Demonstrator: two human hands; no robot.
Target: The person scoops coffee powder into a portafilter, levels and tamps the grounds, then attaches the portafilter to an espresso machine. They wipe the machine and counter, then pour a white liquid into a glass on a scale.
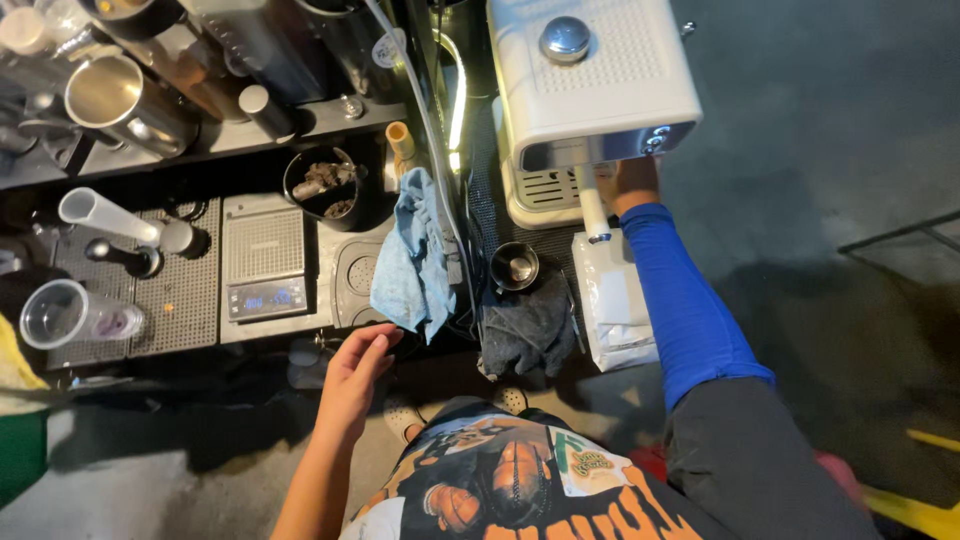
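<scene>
A dark counter (300,330) is seen from above, lined with perforated black mats (185,290). Behind it, a raised black shelf (250,135) is crowded with steel jugs (120,100). A bright strip of light (458,100) is cast down the gap beside the shelf. To the right and below, a grey concrete floor (830,130) is shown, dimly lit, with deep shadows pooled near the counter's edge.
</scene>
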